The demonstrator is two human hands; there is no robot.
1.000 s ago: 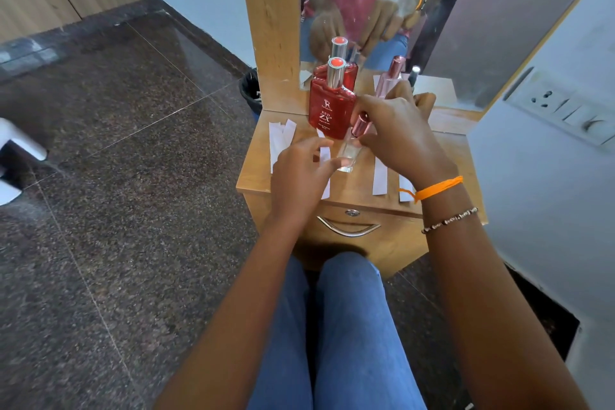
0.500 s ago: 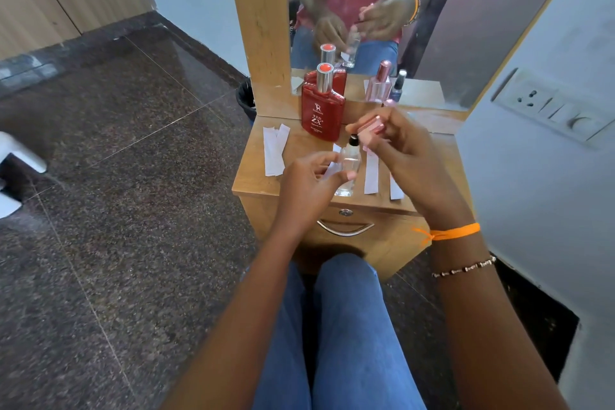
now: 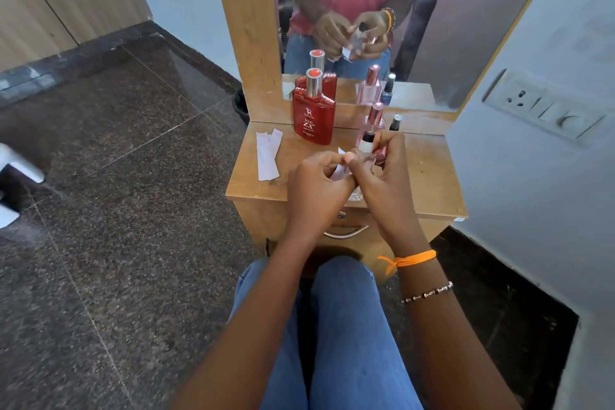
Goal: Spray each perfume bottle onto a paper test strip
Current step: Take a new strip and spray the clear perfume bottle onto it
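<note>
Mid-frame above the dresser top [image 3: 429, 176]: left hand [image 3: 316, 190] pinching test strip [image 3: 339, 171], right hand [image 3: 382, 176] gripping uncapped clear bottle [image 3: 364, 151]; nozzle off-aim, likely misting fingers instead of paper.

Matt wood-grain tabletop [image 3: 429, 176]; glossy red glass bottle [image 3: 314, 120] with shiny metal collar; matt white paper strips [image 3: 268, 156]; polished speckled stone floor [image 3: 116, 176].

The right hand [image 3: 382, 176] is covering most of the clear bottle [image 3: 365, 151], leaving only its black nozzle and a sliver of glass showing. The paper strip [image 3: 339, 170] is peeking out between both hands, its length hidden. Behind them, the pink bottle [image 3: 375, 118] is showing only its upper part.
</note>
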